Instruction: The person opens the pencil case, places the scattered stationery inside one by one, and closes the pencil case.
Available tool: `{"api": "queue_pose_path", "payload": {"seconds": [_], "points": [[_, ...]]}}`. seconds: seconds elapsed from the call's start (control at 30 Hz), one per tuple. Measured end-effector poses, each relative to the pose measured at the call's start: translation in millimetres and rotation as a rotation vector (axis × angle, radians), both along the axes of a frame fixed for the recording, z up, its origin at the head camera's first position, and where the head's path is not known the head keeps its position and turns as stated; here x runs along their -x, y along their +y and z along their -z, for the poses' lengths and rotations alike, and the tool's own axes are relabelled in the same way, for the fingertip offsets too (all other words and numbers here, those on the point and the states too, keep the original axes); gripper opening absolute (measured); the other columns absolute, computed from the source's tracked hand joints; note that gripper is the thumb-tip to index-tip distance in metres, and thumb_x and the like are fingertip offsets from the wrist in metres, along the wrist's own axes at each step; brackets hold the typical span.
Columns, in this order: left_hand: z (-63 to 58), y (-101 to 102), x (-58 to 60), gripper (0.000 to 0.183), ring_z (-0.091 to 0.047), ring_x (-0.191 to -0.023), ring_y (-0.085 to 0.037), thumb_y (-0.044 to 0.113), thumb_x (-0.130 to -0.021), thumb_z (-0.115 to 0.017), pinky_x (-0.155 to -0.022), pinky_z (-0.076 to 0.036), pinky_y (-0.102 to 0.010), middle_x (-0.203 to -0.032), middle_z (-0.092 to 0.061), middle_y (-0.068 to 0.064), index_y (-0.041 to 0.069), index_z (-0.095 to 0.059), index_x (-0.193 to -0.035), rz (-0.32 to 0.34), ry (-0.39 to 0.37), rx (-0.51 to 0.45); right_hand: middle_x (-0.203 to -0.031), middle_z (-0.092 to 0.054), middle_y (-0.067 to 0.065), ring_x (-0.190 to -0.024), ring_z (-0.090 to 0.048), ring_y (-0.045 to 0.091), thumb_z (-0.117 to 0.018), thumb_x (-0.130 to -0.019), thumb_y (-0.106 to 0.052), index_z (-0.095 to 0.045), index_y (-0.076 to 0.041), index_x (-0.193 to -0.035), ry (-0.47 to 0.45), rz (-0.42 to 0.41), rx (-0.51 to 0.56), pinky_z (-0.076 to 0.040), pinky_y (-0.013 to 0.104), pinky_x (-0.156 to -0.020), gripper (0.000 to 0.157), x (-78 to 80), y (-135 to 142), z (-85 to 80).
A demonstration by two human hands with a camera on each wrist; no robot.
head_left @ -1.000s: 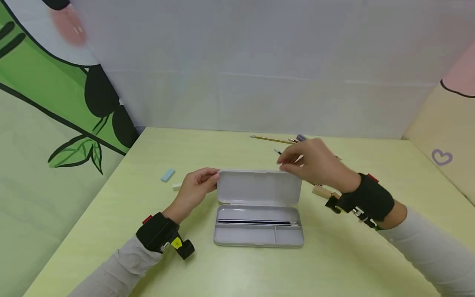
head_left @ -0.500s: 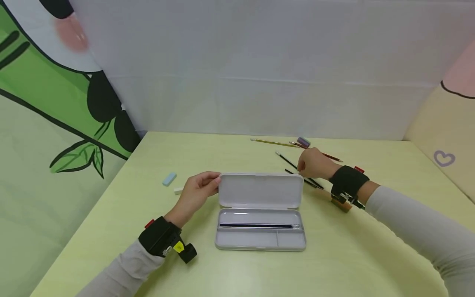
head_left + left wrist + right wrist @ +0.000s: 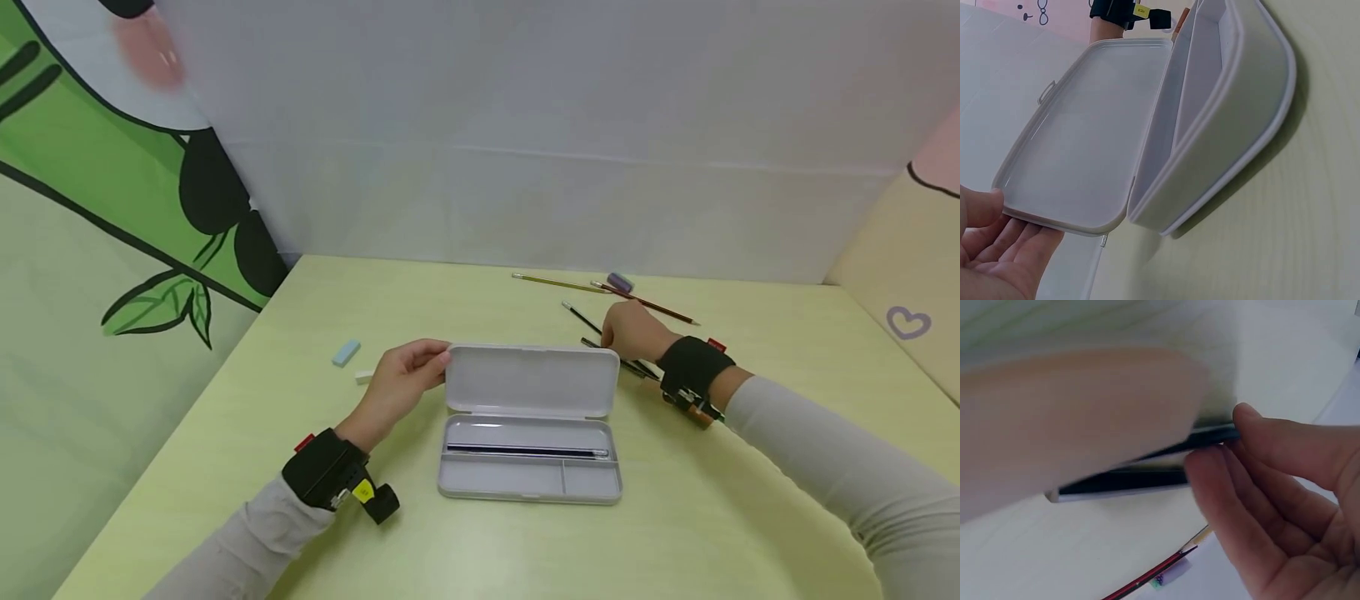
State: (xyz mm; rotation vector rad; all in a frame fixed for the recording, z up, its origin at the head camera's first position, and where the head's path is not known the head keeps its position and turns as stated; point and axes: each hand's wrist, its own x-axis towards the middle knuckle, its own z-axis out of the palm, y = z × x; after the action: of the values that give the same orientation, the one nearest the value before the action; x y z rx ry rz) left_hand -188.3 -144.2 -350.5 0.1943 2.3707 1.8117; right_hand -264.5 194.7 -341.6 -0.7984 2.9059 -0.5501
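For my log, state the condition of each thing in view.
Pencil case: open
Lid: raised
Left hand: holding lid's edge
Right hand: pinching dark pencil
Other dark pencil: on table
Pencil in case: lying lengthwise
Red pencil: sharpened
Yellow pencil: lying
Blue block: lying
White block: partly hidden
Purple piece: lying
Brown block: partly hidden

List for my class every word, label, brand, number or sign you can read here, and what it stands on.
No text is readable.
Yellow label at the left wristband: dark marks, too small to read.
Second yellow label, at the right wristband: also too small.
Red tags on both wristbands: no lettering legible.
Purple heart on the backdrop: a drawn sign, no words.
Pencils and pencil case: no legible print.
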Motion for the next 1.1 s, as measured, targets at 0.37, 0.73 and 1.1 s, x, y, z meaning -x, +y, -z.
{"api": "queue_pose_path", "payload": {"seconds": [0.37, 0.73, 1.1], "points": [[0.3, 0.5, -3.5, 0.032, -0.067, -0.109, -0.026, 0.012, -0.099, -0.053, -0.094, -0.057, -0.033, -0.122, -0.064, -0.024, -0.003, -0.057, -0.126, -0.007, -0.018, 0.006, -0.071, -0.071, 0.014, -0.062, -0.063, 0.022, -0.072, -0.076, 0.001, -0.076, 0.002, -0.077, 0.040, 0.005, 0.029, -0.057, 0.036, -0.061, 0.003, 2.5, 3.7, -0.5], [-2.8, -4.3, -5.5, 0.033, -0.066, -0.111, -0.028, 0.014, -0.099, -0.053, -0.096, -0.056, -0.035, -0.124, -0.063, -0.025, -0.003, -0.057, -0.127, -0.003, -0.011, 0.014, -0.079, -0.072, 0.015, -0.073, -0.064, 0.026, -0.074, -0.079, -0.003, -0.076, 0.000, -0.085, 0.134, 0.009, 0.103, -0.056, 0.038, -0.071, 0.007, -5.7, -10.8, -39.0], [-2.9, -6.6, -7.5, 0.032, -0.067, -0.109, -0.025, 0.012, -0.099, -0.052, -0.095, -0.056, -0.034, -0.123, -0.063, -0.025, -0.003, -0.057, -0.127, 0.008, -0.017, 0.007, -0.086, -0.073, 0.018, -0.076, -0.068, 0.027, -0.071, -0.082, -0.004, -0.075, 0.002, -0.090, 0.177, 0.044, 0.178, -0.058, 0.035, -0.071, 0.010, -20.6, -20.7, -59.8]]}}
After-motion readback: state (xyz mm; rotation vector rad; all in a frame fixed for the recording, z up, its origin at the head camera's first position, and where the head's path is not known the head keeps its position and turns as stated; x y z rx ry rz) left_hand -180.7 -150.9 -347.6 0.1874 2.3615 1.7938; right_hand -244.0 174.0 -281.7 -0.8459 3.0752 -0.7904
